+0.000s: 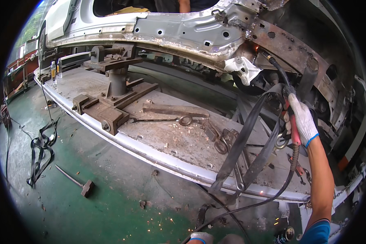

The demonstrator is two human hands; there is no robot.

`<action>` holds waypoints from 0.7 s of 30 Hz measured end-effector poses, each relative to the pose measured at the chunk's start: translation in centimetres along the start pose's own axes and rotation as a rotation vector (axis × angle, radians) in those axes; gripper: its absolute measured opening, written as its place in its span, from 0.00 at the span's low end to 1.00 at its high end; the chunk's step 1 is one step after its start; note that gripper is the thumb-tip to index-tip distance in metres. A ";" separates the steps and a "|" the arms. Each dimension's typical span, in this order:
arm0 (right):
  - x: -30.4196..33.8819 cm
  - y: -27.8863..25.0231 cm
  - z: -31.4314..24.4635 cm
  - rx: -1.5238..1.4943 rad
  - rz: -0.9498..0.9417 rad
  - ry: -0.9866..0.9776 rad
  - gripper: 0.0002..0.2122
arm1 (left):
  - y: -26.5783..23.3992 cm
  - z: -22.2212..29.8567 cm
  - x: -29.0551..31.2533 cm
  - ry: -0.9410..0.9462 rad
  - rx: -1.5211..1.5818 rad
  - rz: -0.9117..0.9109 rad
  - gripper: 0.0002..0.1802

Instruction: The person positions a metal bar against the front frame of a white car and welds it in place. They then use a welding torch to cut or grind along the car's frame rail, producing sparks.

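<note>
My right hand [301, 116], in a white knit glove with a blue cuff, is wrapped round the red handle of a welding torch [279, 69]. The torch's black neck reaches up and left to the car body's frame rail [289, 44], where an orange glow shows at the tip. From the handle's lower end a cable [288, 179] curves down and left to the bottom edge. At that edge, part of my gloved left hand [203, 236] shows low in the picture; its fingers cannot be made out. Above and left of the torch runs the car's grey sill [179, 32].
A steel clamp stand [118, 83] supports the sill on a work platform [150, 142]. A wrench [156, 120] and a wood block [175, 109] lie there. Grey straps [248, 134] hang near my right hand. A hammer [85, 189] and black strap [40, 150] lie on the green floor, where sparks scatter.
</note>
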State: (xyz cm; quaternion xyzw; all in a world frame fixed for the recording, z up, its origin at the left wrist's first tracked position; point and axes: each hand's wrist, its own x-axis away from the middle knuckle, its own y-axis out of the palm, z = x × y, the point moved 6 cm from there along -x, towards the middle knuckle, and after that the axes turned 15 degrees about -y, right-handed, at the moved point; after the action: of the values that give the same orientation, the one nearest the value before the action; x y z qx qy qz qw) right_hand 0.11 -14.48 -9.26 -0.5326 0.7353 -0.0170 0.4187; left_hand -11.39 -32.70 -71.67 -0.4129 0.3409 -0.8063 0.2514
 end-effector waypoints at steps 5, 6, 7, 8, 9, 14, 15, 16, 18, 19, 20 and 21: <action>-0.1 -0.1 0.1 0.006 0.018 -0.010 0.28 | 1.2 -0.2 -0.5 0.015 -0.062 0.047 0.15; -0.2 -0.1 0.2 0.022 0.012 0.001 0.28 | 1.6 -0.1 -0.7 0.043 -0.090 0.046 0.14; -0.2 -0.1 0.2 0.029 0.011 -0.005 0.28 | 2.0 -0.2 -0.8 0.072 -0.118 0.046 0.14; -0.2 0.0 0.2 0.020 0.004 -0.007 0.27 | 1.9 -0.2 -1.0 0.071 -0.109 0.082 0.14; -0.2 0.1 0.2 -0.004 -0.008 -0.003 0.27 | 1.8 -0.2 -1.1 0.070 -0.100 0.118 0.14; 0.2 0.0 -0.3 0.031 0.003 -0.012 0.27 | 1.8 -0.1 -0.2 0.028 -0.101 -0.004 0.15; 0.5 -0.1 -0.3 0.037 0.013 -0.009 0.27 | 1.8 -0.1 0.2 0.008 -0.118 -0.037 0.16; 0.7 0.0 -0.5 0.012 0.001 -0.018 0.27 | 1.8 0.0 0.6 -0.012 -0.136 -0.070 0.16; 1.0 -0.3 -0.4 0.032 0.021 0.001 0.28 | 1.6 0.1 1.2 -0.043 -0.115 -0.077 0.18; 1.2 -0.3 -0.4 0.008 0.014 0.010 0.28 | 1.6 0.3 1.3 -0.019 -0.136 -0.091 0.18; 1.2 -0.4 -0.3 0.022 0.026 0.007 0.28 | 1.9 0.4 1.5 0.006 -0.158 -0.105 0.18; 1.2 -0.5 -0.3 0.017 0.034 0.009 0.28 | 1.9 0.4 1.2 0.031 -0.179 -0.119 0.19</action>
State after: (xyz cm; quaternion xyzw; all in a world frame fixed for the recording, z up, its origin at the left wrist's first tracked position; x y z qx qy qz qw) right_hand 0.22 -15.79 -9.57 -0.5164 0.7460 -0.0184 0.4202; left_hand -11.46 -34.92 -72.37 -0.4406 0.3904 -0.7925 0.1596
